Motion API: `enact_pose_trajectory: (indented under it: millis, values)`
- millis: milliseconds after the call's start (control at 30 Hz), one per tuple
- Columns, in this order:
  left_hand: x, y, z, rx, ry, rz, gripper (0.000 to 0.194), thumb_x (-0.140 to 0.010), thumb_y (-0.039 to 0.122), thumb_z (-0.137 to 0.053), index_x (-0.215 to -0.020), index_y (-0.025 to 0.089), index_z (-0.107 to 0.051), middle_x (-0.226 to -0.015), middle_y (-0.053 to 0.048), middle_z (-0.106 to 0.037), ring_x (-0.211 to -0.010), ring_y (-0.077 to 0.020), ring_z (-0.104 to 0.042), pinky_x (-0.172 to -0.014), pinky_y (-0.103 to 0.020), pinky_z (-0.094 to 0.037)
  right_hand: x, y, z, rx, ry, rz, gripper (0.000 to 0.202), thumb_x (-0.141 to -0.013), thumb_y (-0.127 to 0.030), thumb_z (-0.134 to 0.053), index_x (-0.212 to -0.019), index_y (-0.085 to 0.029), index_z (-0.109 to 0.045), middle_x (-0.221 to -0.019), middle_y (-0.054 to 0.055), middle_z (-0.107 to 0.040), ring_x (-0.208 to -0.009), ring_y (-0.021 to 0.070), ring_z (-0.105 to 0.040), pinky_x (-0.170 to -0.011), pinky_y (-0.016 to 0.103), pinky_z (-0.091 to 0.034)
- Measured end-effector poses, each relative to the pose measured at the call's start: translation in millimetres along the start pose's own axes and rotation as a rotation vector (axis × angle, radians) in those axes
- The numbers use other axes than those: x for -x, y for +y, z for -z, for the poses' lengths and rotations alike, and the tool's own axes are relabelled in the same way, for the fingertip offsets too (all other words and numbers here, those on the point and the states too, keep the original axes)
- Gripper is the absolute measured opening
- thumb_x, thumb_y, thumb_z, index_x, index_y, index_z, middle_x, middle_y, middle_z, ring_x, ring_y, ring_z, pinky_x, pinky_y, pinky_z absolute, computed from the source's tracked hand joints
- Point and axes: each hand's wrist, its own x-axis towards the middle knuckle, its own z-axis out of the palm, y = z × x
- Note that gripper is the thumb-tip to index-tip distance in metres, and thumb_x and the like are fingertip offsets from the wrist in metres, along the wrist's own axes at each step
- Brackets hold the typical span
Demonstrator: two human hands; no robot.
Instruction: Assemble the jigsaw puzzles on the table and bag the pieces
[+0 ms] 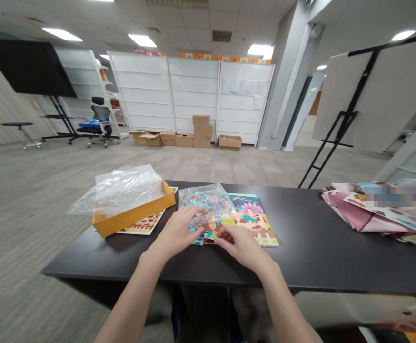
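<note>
Where the hands are: while the left hand (181, 228) is spread, thumb apart, at the near left of the picture board (253, 221), the right hand (242, 243) curls over its near edge; the left grip looks loose and empty, and whether the right pinches anything I cannot tell.
Picture board: flat on the table (297, 224), between the hands and beyond them.
How far along: it seems partway; the board's right portion looks complete, but a brown patch by the right fingertips may be a gap or print, leaving that spot unsettled.
Clear bag (208, 205): across the board's far left portion, hiding detail there and lying in the way of the left fingers.
Orange box (134, 214): left of the board, on another picture sheet (146, 225), with crumpled clear plastic (129, 186) in it.
Pink cloths (338, 209): well right of the board.
Cardboard boxes (184, 141): far beyond the board, before white shelves (193, 90).
</note>
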Motion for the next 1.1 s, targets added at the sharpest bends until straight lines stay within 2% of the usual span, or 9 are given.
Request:
enact_pose_trajectory:
  millis: [67, 133, 200, 300, 400, 467, 800, 1100]
  values:
    - [4.5, 2.7, 6.6, 0.1, -0.024, -0.027, 0.036, -0.086, 0.031, -0.068, -0.121, 0.024, -0.064, -0.116, -0.006, -0.071, -0.103, -0.0218, -0.067, -0.092, -0.033, -0.053, 0.0, 1.7, -0.4, -0.029, -0.004, -0.012, 0.012, -0.091, -0.033, -0.066, -0.086, -0.023, -0.068, -0.075, 0.0, -0.069, -0.069, 0.0159, -0.063, -0.062, 0.026, -0.043]
    - [9.1, 3.5, 10.4, 0.142, -0.119, -0.021, 0.026, -0.085, 0.035, -0.069, -0.109, 0.025, -0.069, -0.1, -0.002, -0.074, -0.083, -0.0177, -0.068, -0.078, -0.028, -0.053, -0.1, 2.7, -0.4, -0.041, -0.008, -0.02, 0.013, -0.091, -0.035, -0.067, -0.085, -0.023, -0.068, -0.076, 0.0, -0.07, -0.071, 0.0167, -0.065, -0.062, 0.026, -0.044]
    - [13.2, 1.5, 10.9, 0.121, -0.219, -0.015, 0.02, -0.083, 0.037, -0.072, -0.099, 0.025, -0.071, -0.089, 0.001, -0.074, -0.073, -0.0154, -0.066, -0.07, -0.025, -0.05, -0.2, 2.5, 0.1, -0.048, -0.009, -0.031, 0.013, -0.09, -0.035, -0.068, -0.084, -0.023, -0.068, -0.076, 0.0, -0.07, -0.071, 0.0168, -0.065, -0.063, 0.026, -0.044]
    - [17.5, -4.3, 8.0, 0.041, -0.274, -0.005, 0.029, -0.079, 0.036, -0.077, -0.106, 0.027, -0.07, -0.097, 0.001, -0.075, -0.077, -0.0167, -0.067, -0.072, -0.026, -0.05, -0.5, 0.7, 1.2, -0.055, -0.014, -0.047, 0.011, -0.088, -0.033, -0.069, -0.084, -0.023, -0.068, -0.077, 0.0, -0.07, -0.071, 0.0164, -0.065, -0.063, 0.026, -0.044]
    - [19.5, -8.9, 4.7, 0.003, -0.29, -0.011, 0.042, -0.078, 0.033, -0.079, -0.119, 0.03, -0.067, -0.119, -0.001, -0.073, -0.094, -0.0204, -0.07, -0.082, -0.028, -0.051, -0.8, 0.1, 1.5, -0.053, -0.024, -0.06, 0.01, -0.086, -0.031, -0.071, -0.083, -0.022, -0.067, -0.076, 0.0, -0.069, -0.069, 0.0159, -0.064, -0.062, 0.026, -0.043]
    - [19.9, -10.3, 3.1, -0.01, -0.293, -0.009, 0.046, -0.079, 0.032, -0.078, -0.123, 0.031, -0.066, -0.126, -0.001, -0.071, -0.104, -0.0223, -0.07, -0.088, -0.03, -0.051, -1.0, 1.1, 0.9, -0.053, -0.028, -0.06, 0.009, -0.085, -0.03, -0.071, -0.083, -0.022, -0.067, -0.075, 0.0, -0.069, -0.068, 0.0158, -0.063, -0.062, 0.026, -0.043]
    - [19.4, -8.5, 0.8, -0.031, -0.28, 0.001, 0.039, -0.082, 0.031, -0.074, -0.121, 0.033, -0.068, -0.11, 0.0, -0.076, -0.089, -0.0208, -0.072, -0.08, -0.028, -0.052, -1.8, 1.6, 0.6, -0.081, -0.04, -0.06, 0.008, -0.085, -0.028, -0.072, -0.083, -0.022, -0.066, -0.074, -0.001, -0.068, -0.068, 0.0157, -0.063, -0.062, 0.026, -0.044]
    - [19.4, -5.3, 1.5, -0.061, -0.273, 0.017, 0.044, -0.081, 0.03, -0.076, -0.124, 0.033, -0.068, -0.109, 0.0, -0.076, -0.087, -0.0213, -0.072, -0.08, -0.028, -0.052, -1.8, -1.4, 2.0, -0.066, -0.012, -0.033, 0.017, -0.095, -0.033, -0.058, -0.085, -0.022, -0.066, -0.075, 0.0, -0.069, -0.069, 0.0168, -0.062, -0.064, 0.027, -0.042]
